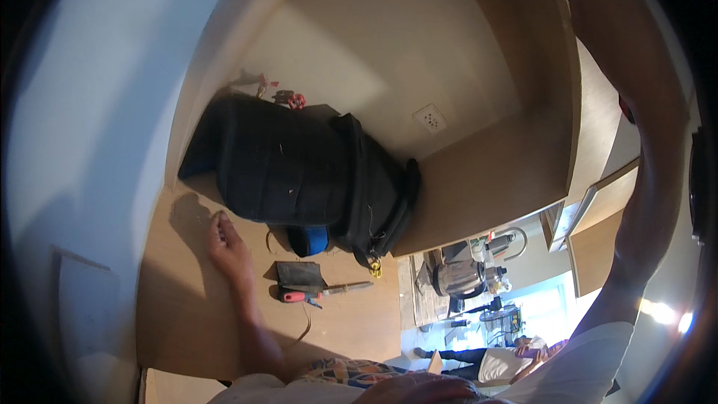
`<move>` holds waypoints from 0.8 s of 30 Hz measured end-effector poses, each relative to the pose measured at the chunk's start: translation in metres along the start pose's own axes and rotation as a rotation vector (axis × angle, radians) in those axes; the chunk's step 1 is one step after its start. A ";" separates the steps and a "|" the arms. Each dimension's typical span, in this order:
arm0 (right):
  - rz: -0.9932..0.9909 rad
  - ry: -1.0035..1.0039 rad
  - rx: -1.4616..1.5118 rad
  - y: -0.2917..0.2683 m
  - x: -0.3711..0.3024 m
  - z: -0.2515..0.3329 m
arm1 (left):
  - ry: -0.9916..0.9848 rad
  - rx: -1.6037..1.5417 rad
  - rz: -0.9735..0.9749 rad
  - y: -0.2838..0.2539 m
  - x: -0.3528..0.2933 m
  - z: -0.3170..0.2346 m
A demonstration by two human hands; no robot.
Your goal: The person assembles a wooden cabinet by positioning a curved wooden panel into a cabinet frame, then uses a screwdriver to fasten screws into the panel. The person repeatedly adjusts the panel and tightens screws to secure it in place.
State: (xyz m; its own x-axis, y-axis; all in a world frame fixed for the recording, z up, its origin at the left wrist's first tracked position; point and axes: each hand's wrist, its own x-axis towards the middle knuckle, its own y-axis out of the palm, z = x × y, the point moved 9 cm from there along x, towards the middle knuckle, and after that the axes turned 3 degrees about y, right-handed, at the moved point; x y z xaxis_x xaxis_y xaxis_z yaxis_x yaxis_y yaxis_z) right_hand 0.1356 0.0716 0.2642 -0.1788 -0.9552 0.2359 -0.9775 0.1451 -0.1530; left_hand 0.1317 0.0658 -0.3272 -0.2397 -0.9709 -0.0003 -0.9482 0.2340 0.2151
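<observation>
My left hand (230,245) is above the light wooden panel, just beside the black padded bag (284,161). Its fingers are curled and pressed together at the tips; whatever they pinch, if anything, is too small to make out. My right arm (636,97) reaches up along the right side, and its hand lies beyond the upper edge. Near my left forearm are a dark flat rectangular piece (299,274), a long narrow blade (348,287) and a red handle (294,296). A blue and black rounded item (308,239) sits against the bag.
Wooden cabinet panels (486,172) surround the bag. Red-handled valves (297,101) and a wall socket (430,117) are on the back wall. Beyond the panel stand a cluttered counter with a glass jug (460,278), a fan (499,318) and another person (501,363).
</observation>
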 end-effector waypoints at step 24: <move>0.013 -0.008 0.048 0.007 0.001 -0.016 | 0.210 -1.286 0.444 0.176 0.104 -0.425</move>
State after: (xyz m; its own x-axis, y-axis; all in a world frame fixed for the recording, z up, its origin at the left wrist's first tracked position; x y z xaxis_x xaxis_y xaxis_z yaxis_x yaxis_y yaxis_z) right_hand 0.1269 0.0760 0.2786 -0.1903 -0.9554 0.2260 -0.9687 0.1453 -0.2015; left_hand 0.0289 -0.0156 0.1257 -0.3242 -0.8444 0.4264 0.0861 0.4226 0.9022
